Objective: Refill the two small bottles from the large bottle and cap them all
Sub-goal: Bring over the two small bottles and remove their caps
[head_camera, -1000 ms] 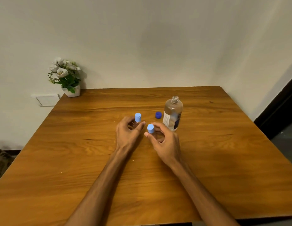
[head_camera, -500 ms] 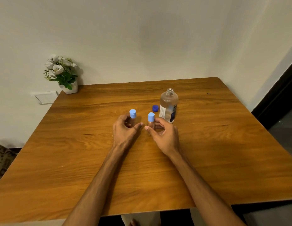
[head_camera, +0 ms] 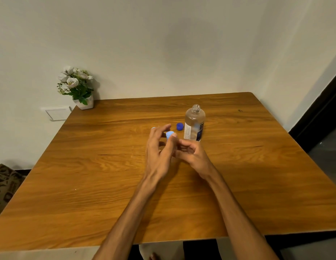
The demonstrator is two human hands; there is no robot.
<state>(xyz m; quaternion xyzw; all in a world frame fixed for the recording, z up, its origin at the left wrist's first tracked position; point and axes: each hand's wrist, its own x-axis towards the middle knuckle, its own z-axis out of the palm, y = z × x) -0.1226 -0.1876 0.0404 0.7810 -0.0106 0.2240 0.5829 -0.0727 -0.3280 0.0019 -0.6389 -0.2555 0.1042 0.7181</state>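
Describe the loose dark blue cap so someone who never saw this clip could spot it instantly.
Start at the large clear bottle standing uncapped right of centre on the wooden table. Just to its left, the dark blue cap lies on the wood by itself. It is darker and squatter than the light blue cap between the person's fingers.

Table (head_camera: 107,184) was orange-brown wood with darker grain streaks. Centre frame: light blue cap (head_camera: 169,135); dark blue cap (head_camera: 180,126) just right of it. Big bottle (head_camera: 193,123) was clear, with a white and dark blue label. Upper left: white flowers (head_camera: 72,79) with green leaves in a white pot (head_camera: 86,104). Wall (head_camera: 163,44) was off-white. Lower left edge: brown patterned cloth (head_camera: 3,182). Right edge: black door frame (head_camera: 317,119).
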